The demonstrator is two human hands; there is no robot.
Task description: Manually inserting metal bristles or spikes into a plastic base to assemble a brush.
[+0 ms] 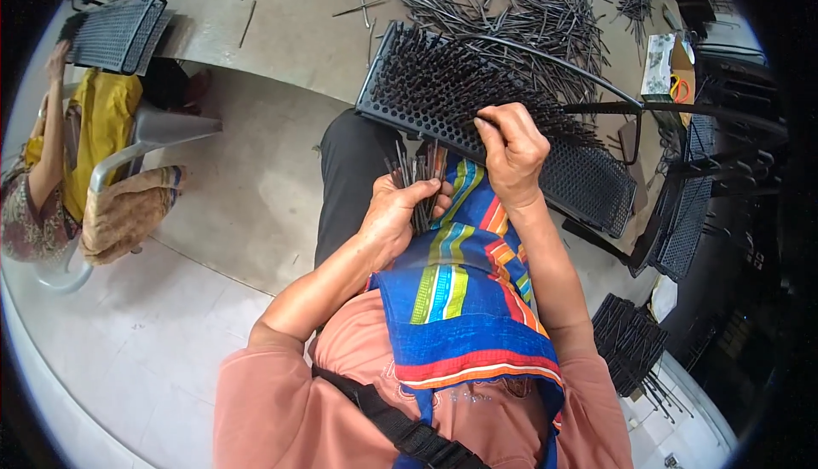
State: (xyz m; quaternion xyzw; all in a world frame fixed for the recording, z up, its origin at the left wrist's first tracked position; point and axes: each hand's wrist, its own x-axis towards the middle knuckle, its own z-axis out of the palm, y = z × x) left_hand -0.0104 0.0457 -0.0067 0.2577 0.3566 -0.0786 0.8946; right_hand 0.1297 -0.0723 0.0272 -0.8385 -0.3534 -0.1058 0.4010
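Note:
My left hand (407,205) is closed around a bundle of thin dark sticks (415,171), which point up over my lap. A black perforated rack (443,126) lies slanted across my knees and the table edge. Many dark stick ends stand in the holes over its upper and middle part, while bare holes show along its near edge and right end. At that near edge my right hand (514,145) is pinched, thumb and forefinger together against the rack. Whatever is between those fingertips is too small to make out. A striped blue cloth (460,277) covers my lap.
Loose dark sticks (520,13) lie heaped on the table (298,34) beyond the rack. A box (669,69) with orange-handled scissors (679,88) stands at the right, near more black racks (686,196). Another person (64,162) sits at the left beside a similar rack (115,34).

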